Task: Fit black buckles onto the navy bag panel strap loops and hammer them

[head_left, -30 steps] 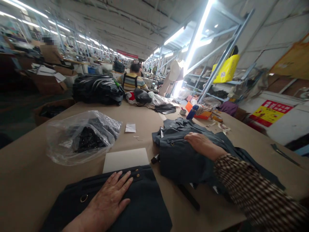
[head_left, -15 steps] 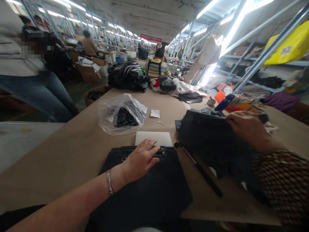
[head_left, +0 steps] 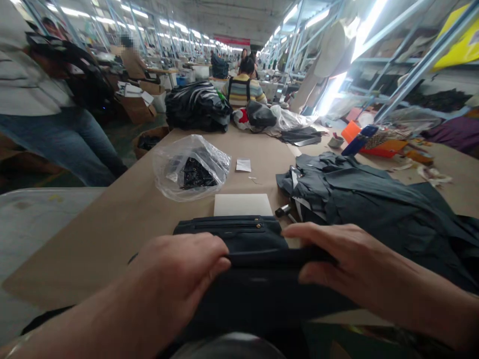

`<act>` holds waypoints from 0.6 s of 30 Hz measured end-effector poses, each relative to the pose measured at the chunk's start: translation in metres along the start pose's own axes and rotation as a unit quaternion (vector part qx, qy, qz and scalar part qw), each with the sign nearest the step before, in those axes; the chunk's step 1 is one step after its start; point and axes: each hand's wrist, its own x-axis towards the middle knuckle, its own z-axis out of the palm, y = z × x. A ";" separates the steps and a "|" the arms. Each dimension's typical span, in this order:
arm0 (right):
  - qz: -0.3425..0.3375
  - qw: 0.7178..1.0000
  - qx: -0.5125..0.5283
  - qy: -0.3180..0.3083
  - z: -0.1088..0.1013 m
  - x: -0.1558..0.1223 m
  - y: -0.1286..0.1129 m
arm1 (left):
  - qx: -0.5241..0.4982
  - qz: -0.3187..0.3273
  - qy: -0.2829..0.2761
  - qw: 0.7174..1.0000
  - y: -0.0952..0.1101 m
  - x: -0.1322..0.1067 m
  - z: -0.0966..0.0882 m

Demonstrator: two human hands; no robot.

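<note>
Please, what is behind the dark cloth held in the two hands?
Behind the dark cloth lies dark material with zippers, then a white card. The nearer part of that material is covered.

A single camera, worn on the person's head, looks forward and down from above and behind the hands. It sits close to them: the left hand (head_left: 175, 269) and the right hand (head_left: 352, 259) loom large in the lower part of the view. Beyond and to either side of the hands, the bench (head_left: 123, 239) stretches away, and past its far edge the view runs deep, up to the ceiling lights (head_left: 133, 11). The wide field takes in another person's jeans (head_left: 82, 144) left of the hands and, beyond the right hand, a slanting metal post (head_left: 426, 65).
</note>
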 end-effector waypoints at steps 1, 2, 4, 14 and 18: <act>0.013 0.998 0.050 -0.036 0.011 0.013 0.009 | -0.010 -0.041 -0.041 0.998 -0.015 0.003 0.005; 0.036 0.992 0.103 -0.070 0.025 0.024 0.021 | -0.011 -0.079 -0.078 0.994 -0.030 0.007 0.011; 0.095 0.973 0.183 -0.101 0.056 0.041 0.049 | -0.002 -0.129 -0.134 0.983 -0.055 0.019 0.027; 0.077 0.996 -0.047 -0.006 0.135 0.078 0.093 | 0.119 -0.160 -0.231 0.952 -0.097 0.059 0.089; 0.074 0.992 -0.099 -0.011 0.138 0.075 0.090 | 0.209 -0.121 -0.167 0.956 -0.072 0.060 0.092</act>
